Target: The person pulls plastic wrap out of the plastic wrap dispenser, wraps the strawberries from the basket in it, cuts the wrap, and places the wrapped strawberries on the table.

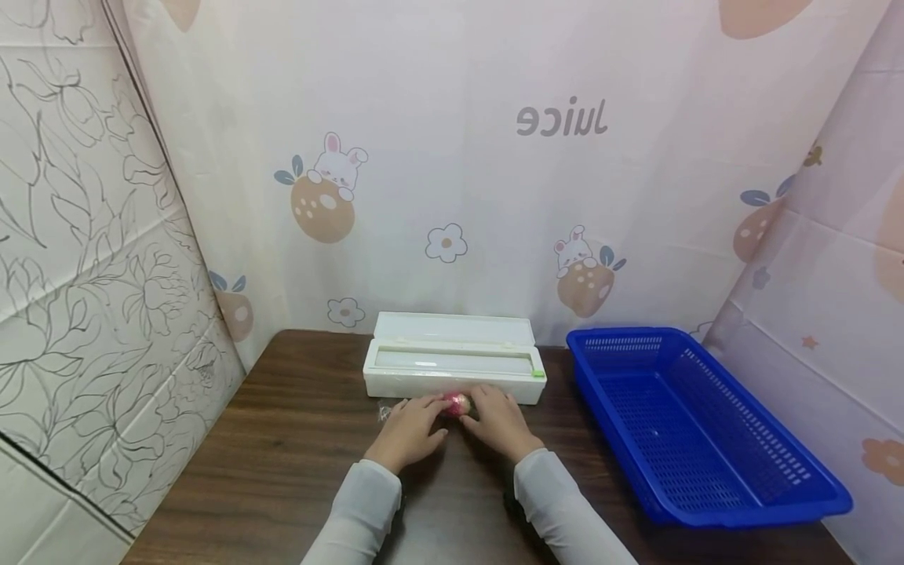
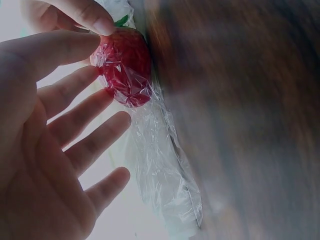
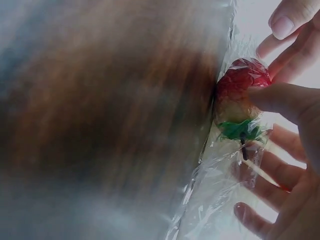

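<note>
A red strawberry (image 1: 457, 404) with a green leafy top lies wrapped in clear cling film (image 2: 162, 165) at the front of a white film dispenser box (image 1: 395, 384). Fingertips of my left hand (image 1: 413, 428) touch the berry's red end, the fingers spread and nearly straight in the left wrist view. My right hand (image 1: 500, 420) pinches the strawberry, its thumb resting on the fruit's side. Behind the film, near the stem, lie other right fingers, partly hidden. Loose film extends past both ends of the berry.
The dispenser's lid (image 1: 452, 328) is raised at the back, and a green slider (image 1: 539, 374) sits at the box's right end. To the right stands a blue perforated basket (image 1: 763, 514). A patterned curtain (image 1: 452, 173) hangs behind the brown wooden table (image 1: 282, 471).
</note>
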A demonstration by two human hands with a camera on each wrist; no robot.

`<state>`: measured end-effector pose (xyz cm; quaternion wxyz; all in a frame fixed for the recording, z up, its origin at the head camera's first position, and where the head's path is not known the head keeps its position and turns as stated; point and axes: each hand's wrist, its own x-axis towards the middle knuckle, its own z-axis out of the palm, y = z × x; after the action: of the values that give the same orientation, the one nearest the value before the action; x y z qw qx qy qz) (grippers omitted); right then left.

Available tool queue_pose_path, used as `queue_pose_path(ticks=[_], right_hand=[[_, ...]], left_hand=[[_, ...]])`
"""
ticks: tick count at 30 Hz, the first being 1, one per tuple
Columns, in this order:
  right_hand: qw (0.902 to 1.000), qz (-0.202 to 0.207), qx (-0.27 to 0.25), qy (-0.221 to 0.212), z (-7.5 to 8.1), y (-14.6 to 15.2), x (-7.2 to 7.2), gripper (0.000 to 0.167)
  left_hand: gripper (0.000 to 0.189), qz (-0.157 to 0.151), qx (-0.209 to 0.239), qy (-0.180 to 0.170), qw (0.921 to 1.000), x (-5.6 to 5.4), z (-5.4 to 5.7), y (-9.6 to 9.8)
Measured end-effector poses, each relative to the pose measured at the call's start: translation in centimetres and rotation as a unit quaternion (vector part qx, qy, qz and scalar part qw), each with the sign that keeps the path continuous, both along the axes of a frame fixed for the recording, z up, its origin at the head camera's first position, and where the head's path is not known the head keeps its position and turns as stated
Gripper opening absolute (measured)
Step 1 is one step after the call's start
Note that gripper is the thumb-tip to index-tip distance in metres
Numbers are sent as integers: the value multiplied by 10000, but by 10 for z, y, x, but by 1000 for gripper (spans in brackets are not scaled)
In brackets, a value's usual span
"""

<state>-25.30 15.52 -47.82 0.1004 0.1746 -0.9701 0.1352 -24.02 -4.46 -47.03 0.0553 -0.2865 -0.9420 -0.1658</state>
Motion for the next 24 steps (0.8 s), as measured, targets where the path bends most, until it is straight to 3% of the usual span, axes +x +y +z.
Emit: queue_pose_path(ticks=[3,10,24], right_hand=[[9996,108,-172,179,0,1,1,37],[9930,410,-516,985,2,3,5,15],[9930,447,-520,966,0,9,9,12]], left_hand=[[46,32,50,-110,9999,0,1,-1],[49,-37,217,-317,9993,0,1,-3],[48,-129,425,-493,9978,-1,-1,-6]])
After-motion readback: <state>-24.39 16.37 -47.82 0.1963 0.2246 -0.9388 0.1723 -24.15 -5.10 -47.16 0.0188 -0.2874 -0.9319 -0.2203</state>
